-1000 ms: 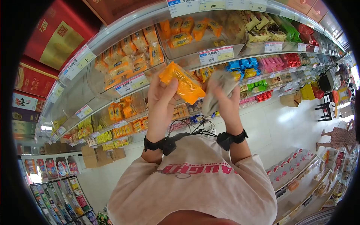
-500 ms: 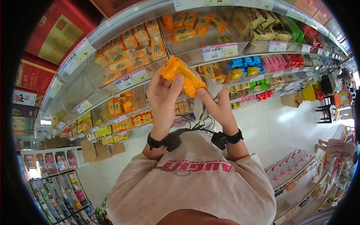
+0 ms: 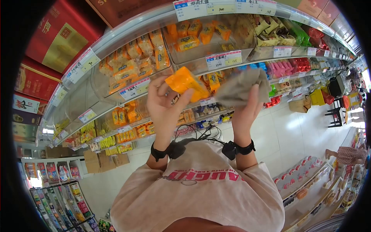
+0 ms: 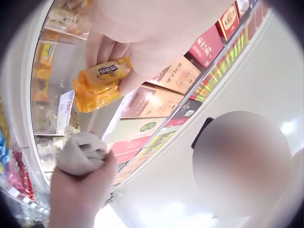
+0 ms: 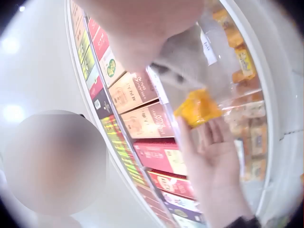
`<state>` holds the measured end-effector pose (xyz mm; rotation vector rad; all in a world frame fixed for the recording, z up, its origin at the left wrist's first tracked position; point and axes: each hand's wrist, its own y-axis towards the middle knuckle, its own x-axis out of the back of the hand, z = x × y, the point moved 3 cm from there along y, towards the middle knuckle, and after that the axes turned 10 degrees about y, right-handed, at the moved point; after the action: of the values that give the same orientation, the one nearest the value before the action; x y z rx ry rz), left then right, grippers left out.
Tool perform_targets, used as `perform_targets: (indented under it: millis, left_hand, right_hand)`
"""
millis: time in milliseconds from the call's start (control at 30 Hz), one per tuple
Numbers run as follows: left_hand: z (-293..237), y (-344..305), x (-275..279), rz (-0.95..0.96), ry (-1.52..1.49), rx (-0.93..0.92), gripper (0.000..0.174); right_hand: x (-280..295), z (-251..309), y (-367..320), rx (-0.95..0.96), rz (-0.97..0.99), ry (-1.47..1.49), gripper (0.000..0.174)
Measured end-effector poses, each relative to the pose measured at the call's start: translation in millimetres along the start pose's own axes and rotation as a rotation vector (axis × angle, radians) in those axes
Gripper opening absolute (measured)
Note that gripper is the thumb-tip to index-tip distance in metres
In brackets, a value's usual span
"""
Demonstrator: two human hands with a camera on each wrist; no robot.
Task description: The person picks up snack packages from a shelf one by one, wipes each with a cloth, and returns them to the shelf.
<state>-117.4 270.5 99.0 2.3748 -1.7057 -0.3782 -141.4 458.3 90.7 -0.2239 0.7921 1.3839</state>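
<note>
My left hand (image 3: 164,100) pinches an orange plastic-wrapped snack packet (image 3: 185,83) between thumb and fingers, held up before the shelves. Dark lettering on its wrapper (image 4: 102,76) shows in the left wrist view. To the right, my right hand (image 3: 247,110) grips a folded grey cloth (image 3: 243,88), the thumb lying over it. A small gap separates cloth and packet in the head view. The cloth is bunched into a roll in the left wrist view, while the right wrist view shows it blurred.
Clear bins of orange-wrapped snacks (image 3: 127,60) stand behind my hands, fronted by price tags (image 3: 223,59). Red gift boxes (image 3: 62,38) are at the upper left. Cardboard (image 3: 101,161) lies on the floor at lower left, and another person (image 3: 349,156) is at far right.
The cloth swung away to the right of the packet after touching or nearly touching its lower end half a second ago. The packet stayed in my left hand and tilted slightly.
</note>
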Motion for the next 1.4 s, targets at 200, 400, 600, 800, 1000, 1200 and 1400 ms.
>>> perform_targets:
  millis: [200, 400, 600, 800, 1000, 1200, 1400]
  left_hand:
    - [8.0, -14.4, -20.9, 0.227, 0.162, -0.161, 0.053]
    - [-1.7, -8.2, -21.6, 0.221, 0.066, -0.208, 0.061]
    - [5.8, -7.4, -14.4, 0.065, 0.230, -0.322, 0.057]
    - [8.7, -11.1, -21.6, -0.027, 0.147, -0.238, 0.055]
    - [12.2, -3.8, -12.3, 0.095, 0.169, -0.278, 0.061]
    - [2.2, -4.7, -24.6, 0.228, 0.094, -0.259, 0.062]
    - [-7.2, 2.2, -12.7, 0.041, 0.069, -0.120, 0.042]
  right_hand:
    - [-33.1, -2.5, -0.4, 0.188, 0.327, -0.420, 0.048]
    - [-22.5, -21.4, -15.6, -0.095, 0.341, -0.110, 0.050]
    - [-25.2, -27.5, -20.8, 0.220, 0.365, -0.340, 0.052]
    - [-22.6, -19.5, -26.7, 0.410, 0.355, -0.472, 0.050]
    - [-26.5, -5.4, -26.6, 0.444, 0.398, -0.384, 0.035]
    - [-15.1, -20.6, -19.5, 0.330, 0.279, -0.088, 0.035]
    - [-9.4, -18.2, -19.4, -0.279, 0.392, -0.188, 0.044]
